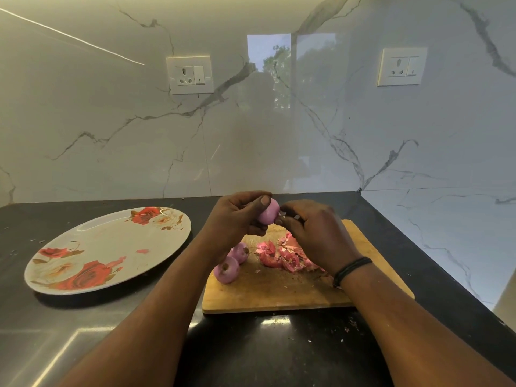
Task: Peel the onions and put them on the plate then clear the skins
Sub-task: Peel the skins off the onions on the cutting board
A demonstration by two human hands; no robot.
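Plainly the peeling is well under way but nothing is plated yet; the left hand (237, 216) cups a pale pink onion (269, 211) above the far edge of the cutting board (279, 289), fingers and thumb curled round it, while the right hand (315, 236) pinches at its tip, probably pulling off a last scrap of skin, though the fingertips are too small to be sure; two more onions (231, 263) lie near the board's left edge, looking already peeled; a heap of pink skins (282, 255) sits near the board's middle; the flowered plate (83, 286) waits on the counter (279, 358) to the left of the board, bearing no onions; so what remains is finishing this onion, moving all three to the plate, and clearing the skins.
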